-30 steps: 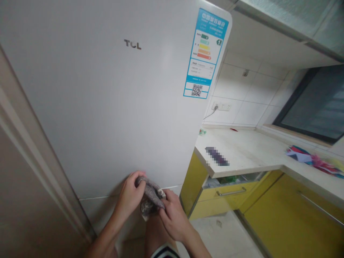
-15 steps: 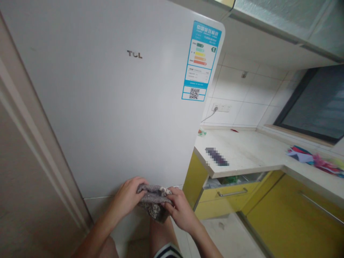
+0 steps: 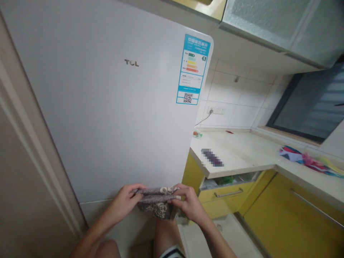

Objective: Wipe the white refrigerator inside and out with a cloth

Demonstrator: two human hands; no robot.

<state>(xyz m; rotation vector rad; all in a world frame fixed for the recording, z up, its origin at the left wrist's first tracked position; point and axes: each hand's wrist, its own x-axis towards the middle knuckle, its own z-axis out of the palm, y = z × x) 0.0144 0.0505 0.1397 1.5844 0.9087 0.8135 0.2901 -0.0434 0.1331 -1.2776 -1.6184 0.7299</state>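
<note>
Between my hands is a folded grey cloth (image 3: 158,202) with a pale floral pattern, stretched sideways in front of the lower part of a fridge. My left hand (image 3: 127,200) pinches its left end, thumb on the near side. At the right end my right hand (image 3: 186,202) grips it between thumb and fingers. A fold runs along the cloth's top, and the patterned part hangs below my fingers. Behind the cloth stands the pale grey fridge door (image 3: 115,125), marked TCL, with a blue energy label (image 3: 194,70) near its right edge.
To the right, a white countertop (image 3: 244,147) holds a pixelated dark object (image 3: 212,157) and colourful cloths (image 3: 309,161). Under it is a partly open yellow drawer (image 3: 228,193). Upper cabinets (image 3: 266,25) overhang the counter, and a door frame (image 3: 34,143) borders the left side.
My hands have spread a little apart, and the cloth is now flatter and straighter between them. The view has shifted slightly, with the fridge label lower and further left.
</note>
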